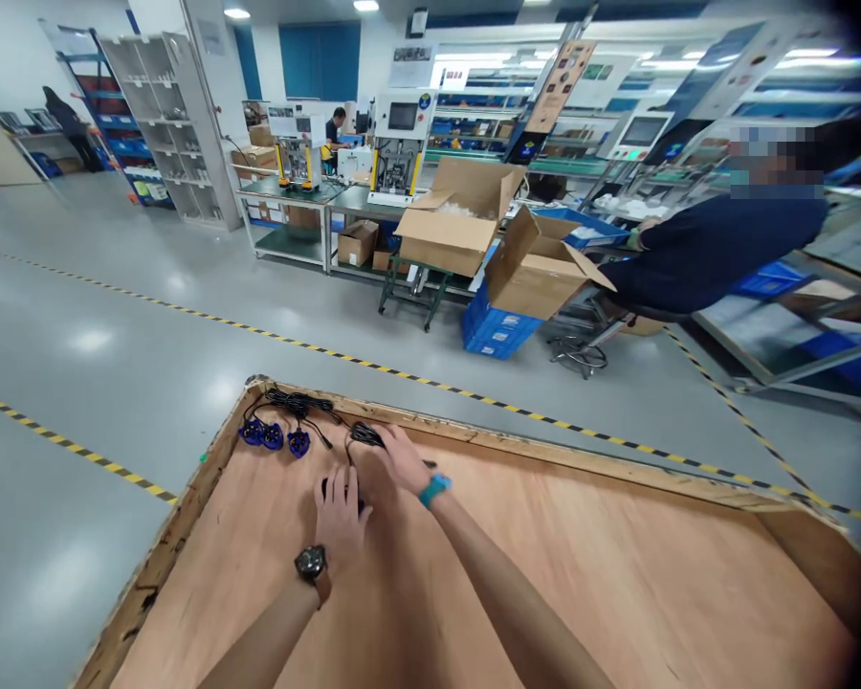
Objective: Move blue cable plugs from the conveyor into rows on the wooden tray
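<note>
My left hand [341,517], with a dark watch on the wrist, rests on the plywood table [617,574] and covers a small black object that is mostly hidden. My right hand [387,459], with a teal band on the wrist, reaches across just beyond it and closes on a bundle of black cable [365,435]. To the left, near the table's far corner, lie three blue parts [273,436] joined to coiled black cables [294,402].
The table has a raised wooden rim [187,507]. Beyond it is grey floor with yellow-black tape lines [402,373]. Open cardboard boxes [459,225], blue crates [498,330], benches with machines [400,144] and a seated person in dark blue [710,249] are farther back.
</note>
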